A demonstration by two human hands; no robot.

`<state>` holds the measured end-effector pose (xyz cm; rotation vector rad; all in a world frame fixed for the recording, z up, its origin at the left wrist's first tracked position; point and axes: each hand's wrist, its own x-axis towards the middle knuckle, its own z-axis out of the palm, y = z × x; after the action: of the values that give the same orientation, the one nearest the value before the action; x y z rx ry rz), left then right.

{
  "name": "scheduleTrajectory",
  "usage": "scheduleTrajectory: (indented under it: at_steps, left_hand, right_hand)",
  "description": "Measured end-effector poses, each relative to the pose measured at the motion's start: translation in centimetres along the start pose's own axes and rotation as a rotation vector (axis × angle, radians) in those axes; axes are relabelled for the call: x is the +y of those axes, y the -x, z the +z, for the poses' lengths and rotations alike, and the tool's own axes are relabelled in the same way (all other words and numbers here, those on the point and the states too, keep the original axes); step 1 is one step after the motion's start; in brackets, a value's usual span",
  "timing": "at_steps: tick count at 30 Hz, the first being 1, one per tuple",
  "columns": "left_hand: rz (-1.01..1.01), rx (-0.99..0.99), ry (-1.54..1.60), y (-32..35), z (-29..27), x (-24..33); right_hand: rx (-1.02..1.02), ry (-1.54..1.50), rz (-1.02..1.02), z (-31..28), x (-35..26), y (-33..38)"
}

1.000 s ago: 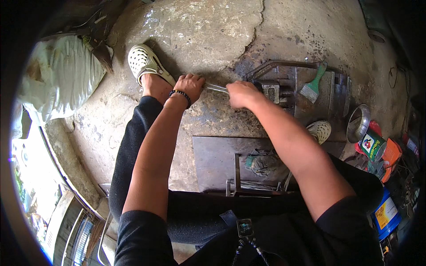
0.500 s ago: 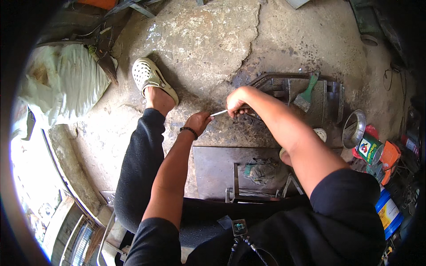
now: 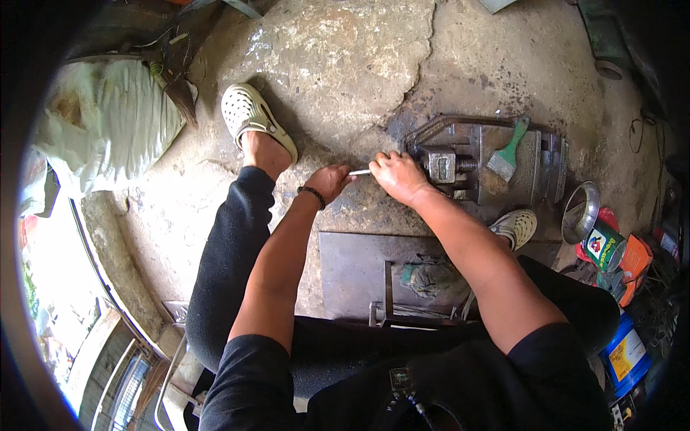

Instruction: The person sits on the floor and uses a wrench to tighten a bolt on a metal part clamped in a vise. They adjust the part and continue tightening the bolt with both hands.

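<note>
My left hand [image 3: 329,180] and my right hand [image 3: 397,176] both grip a thin metal rod [image 3: 359,172] that sticks out of a grey metal vise [image 3: 467,161] standing on the cracked concrete floor [image 3: 338,65]. The rod shows only as a short bright piece between the two fists. My right hand sits against the vise's near end, my left just beside it. A green-handled paintbrush [image 3: 506,154] lies on top of the vise. A dark bracelet circles my left wrist.
A flat steel plate [image 3: 352,273] with a rag [image 3: 431,276] lies below the vise. My feet wear pale clogs [image 3: 251,118]. A metal funnel [image 3: 581,212], cartons and a blue tub [image 3: 627,350] crowd the right. A white sack [image 3: 108,122] lies at left.
My view has shifted and my arms have drawn in slightly. Both hands stay closed on the rod at the vise, my left hand now closer to my right.
</note>
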<state>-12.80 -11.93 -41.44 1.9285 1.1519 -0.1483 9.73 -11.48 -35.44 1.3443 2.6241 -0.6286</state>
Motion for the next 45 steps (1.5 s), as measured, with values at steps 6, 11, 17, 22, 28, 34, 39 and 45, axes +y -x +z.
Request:
scheduleTrajectory:
  at_steps: [6, 11, 17, 22, 28, 34, 39, 45]
  left_hand:
    - [-0.049, -0.041, 0.045, -0.1, 0.4, 0.3]
    - [-0.039, 0.001, 0.118, 0.1, 0.8, 0.0]
    - [-0.282, -0.101, 0.377, 2.1, 1.1, 1.8]
    - [-0.507, -0.328, 0.536, 2.3, -1.9, 3.3]
    - [-0.543, -0.411, 0.546, 2.0, -3.4, 4.2]
    - [-0.506, -0.34, 0.468, 2.0, -3.3, 4.3]
    - [-0.524, -0.363, 0.439, 2.1, -3.8, 4.8]
    - [-0.627, -0.552, 0.493, 1.4, -5.2, 5.1]
  right_hand:
    - [-0.035, -0.111, 0.003, 0.1, 0.8, 0.1]
    - [-0.097, -0.178, 0.04, -1.0, 0.9, -0.5]
    - [-0.328, -0.384, 0.141, -2.1, 2.3, -2.2]
    - [-0.691, -0.571, 0.185, -1.4, 3.7, -5.2]
    - [-0.2, -0.459, 0.167, -2.3, 2.4, -2.3]
    - [0.089, -0.041, -0.029, -1.2, -0.9, 2.4]
    - [-0.139, -0.059, 0.087, -0.5, -0.3, -0.1]
    - [-0.194, -0.171, 0.051, -1.3, 0.4, -0.4]
